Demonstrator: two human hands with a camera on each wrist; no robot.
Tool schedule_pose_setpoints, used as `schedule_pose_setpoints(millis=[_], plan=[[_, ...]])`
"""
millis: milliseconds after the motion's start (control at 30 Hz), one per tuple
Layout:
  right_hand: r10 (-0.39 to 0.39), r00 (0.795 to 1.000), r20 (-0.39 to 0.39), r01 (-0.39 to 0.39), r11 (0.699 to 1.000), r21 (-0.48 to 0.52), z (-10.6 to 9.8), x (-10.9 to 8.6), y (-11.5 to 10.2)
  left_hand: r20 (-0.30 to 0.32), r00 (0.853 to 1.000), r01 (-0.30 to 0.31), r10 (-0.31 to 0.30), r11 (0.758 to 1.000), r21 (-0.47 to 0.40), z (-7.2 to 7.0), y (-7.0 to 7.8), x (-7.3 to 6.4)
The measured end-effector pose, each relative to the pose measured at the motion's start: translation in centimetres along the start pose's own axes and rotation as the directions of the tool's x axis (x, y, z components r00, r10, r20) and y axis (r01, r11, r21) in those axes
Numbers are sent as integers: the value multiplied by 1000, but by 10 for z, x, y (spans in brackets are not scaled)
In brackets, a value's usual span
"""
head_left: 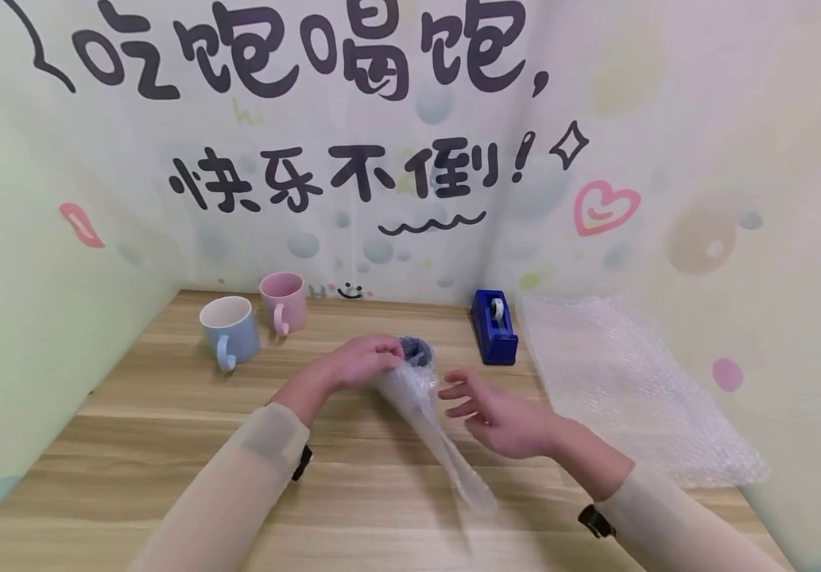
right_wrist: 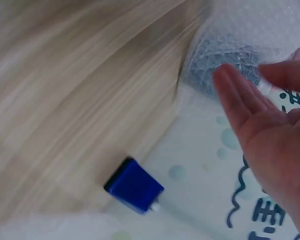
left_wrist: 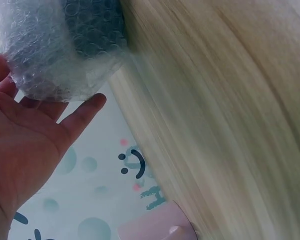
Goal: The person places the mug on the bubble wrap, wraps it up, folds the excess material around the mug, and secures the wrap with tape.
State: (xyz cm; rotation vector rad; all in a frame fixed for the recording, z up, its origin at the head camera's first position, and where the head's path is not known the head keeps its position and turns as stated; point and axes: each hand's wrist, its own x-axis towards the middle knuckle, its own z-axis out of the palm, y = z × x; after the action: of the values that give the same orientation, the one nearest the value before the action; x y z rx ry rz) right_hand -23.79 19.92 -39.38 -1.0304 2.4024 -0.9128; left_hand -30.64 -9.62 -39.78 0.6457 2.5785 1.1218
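- Bubble-wrap wrapping (left_wrist: pixel 55 50): was clear, glossy plastic, rough with air cells.
- Bubble-wrap sheet (head_left: pixel 603 381): was translucent, bubbled plastic.
- Tape dispenser (head_left: pixel 498 343): looked smooth, glossy plastic.
- Blue mug (head_left: pixel 240 334), pink mug (head_left: pixel 296 308): looked ceramic, smooth.
- Tabletop (head_left: pixel 353 492): showed wood grain, soft sheen.
- Sleeves (head_left: pixel 217 485): were matt cloth.

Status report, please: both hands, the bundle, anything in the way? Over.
Left hand holding wrapped bundle. Right hand beside it, holding nothing. Possible snag: loose flap trailing toward person.
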Motion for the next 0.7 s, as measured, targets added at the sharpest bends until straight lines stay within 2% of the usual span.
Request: schedule_pose_setpoints(millis=[33,100,200,233,267,300,367,433,467,500,533,567,600,700], plan=[[-13,1000,-9,12,995,-96,0,-6,0,3,1000,-2,2,1000,5,0,1,1],[-50,999,-9,46,966,-255,3,-17,-1,10,1000,-8,7,1000,19,-2,2,3],[-153,988,16,147,906,-397,14,-26,-2,19,1000,-10,9,999,30,-4,4,4],[-223,975,14,208,880,-428,18,-27,-2,21,1000,-11,11,999,35,-5,5,4],[-309,951,3,274,840,-468,23,-26,-3,25,1000,-14,13,999,38,-5,5,4],[-394,919,-14,333,793,-510,26,-24,-3,28,999,-19,18,999,42,-6,5,4],[-561,825,-67,420,689,-591,29,-17,-4,31,999,-30,29,998,51,-5,5,4],[-677,723,-135,462,620,-633,25,-7,-6,32,998,-54,51,996,76,-4,4,4],[-706,687,-173,466,611,-640,21,0,-8,32,998,-64,61,994,85,-4,4,4],[-715,667,-209,459,616,-641,16,7,-9,32,997,-73,71,993,94,-3,4,3],[-711,657,-249,442,631,-637,10,14,-10,33,996,-83,80,991,105,-3,3,3],[-695,659,-288,420,658,-626,5,22,-12,33,995,-98,95,988,115,-2,3,3],[-668,672,-319,390,685,-615,0,29,-12,33,994,-106,103,987,119,-1,4,3],[-550,745,-378,270,767,-582,-9,48,-11,30,990,-142,140,981,128,0,4,4]])
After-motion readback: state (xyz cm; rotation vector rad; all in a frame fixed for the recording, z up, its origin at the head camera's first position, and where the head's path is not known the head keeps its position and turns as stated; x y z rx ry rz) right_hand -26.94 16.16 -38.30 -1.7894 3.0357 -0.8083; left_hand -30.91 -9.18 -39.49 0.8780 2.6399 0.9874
